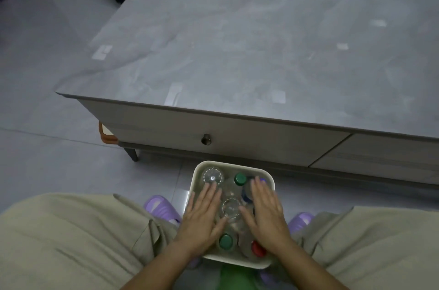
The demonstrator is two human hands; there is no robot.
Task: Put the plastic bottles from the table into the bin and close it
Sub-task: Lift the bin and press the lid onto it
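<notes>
Lower centre of frame: a pale square bin [234, 166] stands open on the floor [47, 147], just in front of the desk [237, 52]. It is packed with plastic bottles [231, 208]. An upper green cap [240, 178], a lower green cap [225, 241] and a red cap [258, 248] show among clear bottles seen end-on. The left hand [203, 214] and right hand [264, 211] lie palm-down on the bottles, side by side. Their fingers are straight and point toward the top of the frame; both hands are released, grasping nothing. One clear bottle shows between them. Both forearms enter from the bottom edge. Purple slippers [161, 206] flank the bin.
</notes>
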